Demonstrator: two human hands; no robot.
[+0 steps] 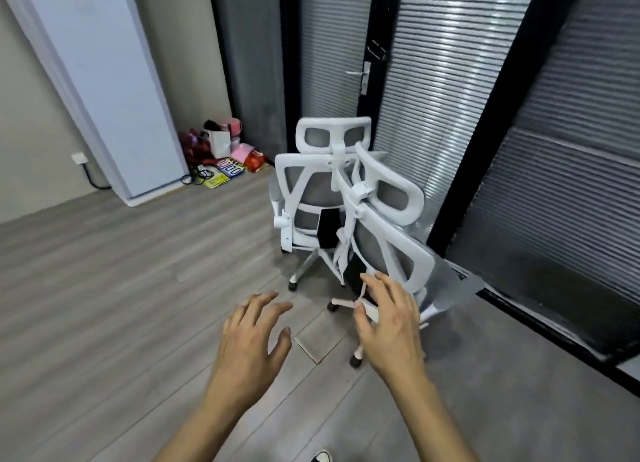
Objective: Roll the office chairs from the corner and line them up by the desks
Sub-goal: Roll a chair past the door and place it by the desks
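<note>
Two white-framed office chairs with grey mesh backs stand close together by the glass wall, their backs toward me. The nearer chair [391, 219] leans to the right; the farther chair [311, 184] stands upright behind it to the left. My right hand [391, 323] reaches out with fingers spread, just short of the nearer chair's lower back, touching nothing I can make out. Lower and to the left, my left hand [252, 337] hovers over the floor, fingers apart and empty. The chairs' wheeled bases [332, 304] show under the seats.
A tall white cabinet [104, 90] stands at the left wall. Bags and colourful clutter [225, 149] lie in the corner beside it. A glass wall with blinds [554, 149] and a door with a handle [363, 75] run along the right. Wood floor [121, 288] stretches left.
</note>
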